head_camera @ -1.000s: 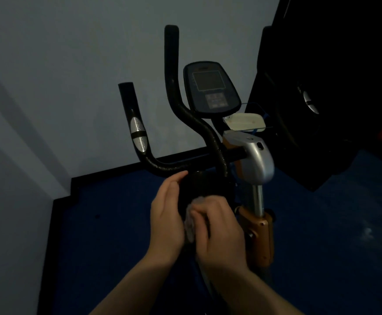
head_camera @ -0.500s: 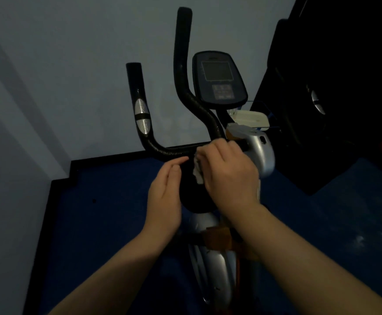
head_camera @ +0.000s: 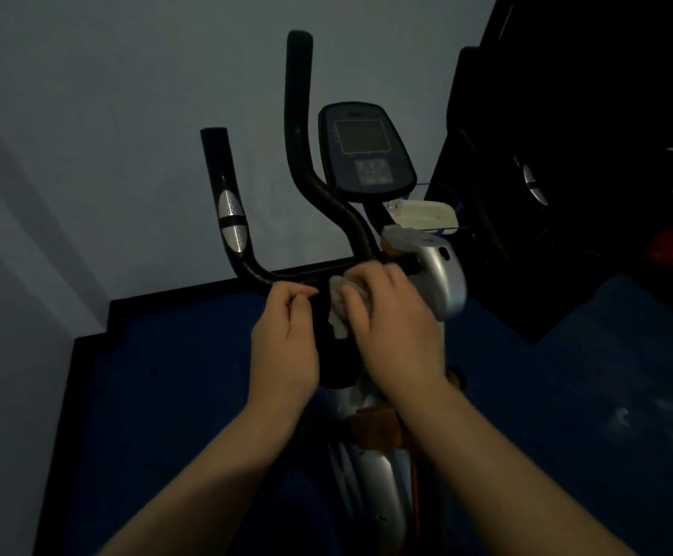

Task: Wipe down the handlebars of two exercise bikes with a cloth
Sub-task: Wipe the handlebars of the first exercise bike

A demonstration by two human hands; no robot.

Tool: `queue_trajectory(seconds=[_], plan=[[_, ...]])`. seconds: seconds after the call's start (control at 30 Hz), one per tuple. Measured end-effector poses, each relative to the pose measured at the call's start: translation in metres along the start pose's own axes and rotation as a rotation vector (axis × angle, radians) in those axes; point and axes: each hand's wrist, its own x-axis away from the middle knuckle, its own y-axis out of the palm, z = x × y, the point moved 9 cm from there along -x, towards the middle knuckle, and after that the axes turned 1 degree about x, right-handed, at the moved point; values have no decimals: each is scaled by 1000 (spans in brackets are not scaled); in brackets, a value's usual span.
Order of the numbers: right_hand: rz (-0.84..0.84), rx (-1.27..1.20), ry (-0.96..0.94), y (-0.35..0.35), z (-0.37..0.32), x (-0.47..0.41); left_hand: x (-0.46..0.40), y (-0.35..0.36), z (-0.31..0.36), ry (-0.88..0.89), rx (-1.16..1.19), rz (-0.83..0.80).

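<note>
An exercise bike stands in front of me in dim light, with black curved handlebars [head_camera: 246,254] and a console [head_camera: 365,148] above them. A silver sensor pad [head_camera: 232,220] sits on the left upright bar. My right hand [head_camera: 391,323] is shut on a pale cloth [head_camera: 339,302] and presses it on the horizontal bar near the centre stem. My left hand [head_camera: 286,339] is curled beside it, fingertips touching the same bar just left of the cloth. Whether it grips the bar is unclear.
A grey wall rises behind the bike, with a black skirting and dark blue floor [head_camera: 174,387] below. A second dark machine [head_camera: 535,186] stands close on the right. A pale tray-like object [head_camera: 427,214] rests behind the silver stem housing [head_camera: 443,270].
My right hand rose with the cloth from low near the stem up onto the horizontal bar. My left hand's fingers curled in at the bar. The view shifted slightly.
</note>
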Motion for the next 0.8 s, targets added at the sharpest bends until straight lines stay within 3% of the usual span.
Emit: queue_trajectory(seconds=[0.1,0.23,0.4,0.57,0.7,0.8], plan=[[45,-22,31,-3,6,18,0,-1,-2,9,-5,1],[-78,21,90,14,5,-22,0,0,2,21,-30,7],[135,-97,181,-5,10,23,3,1,0,9,-15,0],[14,-150,234,10,23,-10,2,1,3,33,-45,-10],[254,-364,350,6,26,40,5,1,2,40,10,38],[235,-343,362,7,28,27,6,2,4,45,10,37]])
